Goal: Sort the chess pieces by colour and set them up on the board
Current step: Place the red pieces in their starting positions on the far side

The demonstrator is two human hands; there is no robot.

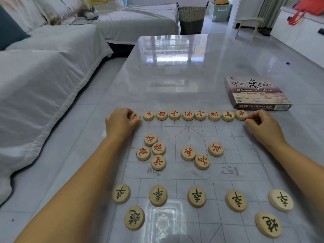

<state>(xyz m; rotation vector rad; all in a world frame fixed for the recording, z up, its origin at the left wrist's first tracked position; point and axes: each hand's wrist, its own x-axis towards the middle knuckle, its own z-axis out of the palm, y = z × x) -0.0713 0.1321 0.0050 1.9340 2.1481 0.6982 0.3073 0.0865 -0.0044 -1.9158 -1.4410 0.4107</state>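
Note:
A clear plastic chess board (188, 172) lies on the table. Along its far edge runs a row of round wooden pieces with red characters (188, 115). My left hand (121, 122) pinches the leftmost red piece (134, 117) of that row. My right hand (263, 126) touches the rightmost red piece (241, 114) with its fingertips. Several loose red pieces sit mid-board in two clusters (154, 150) (201, 154). Near me, several pieces with dark characters (196, 197) stand in a row, with two more below them at the left (134, 218) and the right (268, 224).
The Chinese chess box (256, 92) lies at the far right of the table. A small blue object (287, 63) sits farther right. A sofa (43, 71) runs along the left. A woven basket (192, 18) and a stool (249, 27) stand beyond the table.

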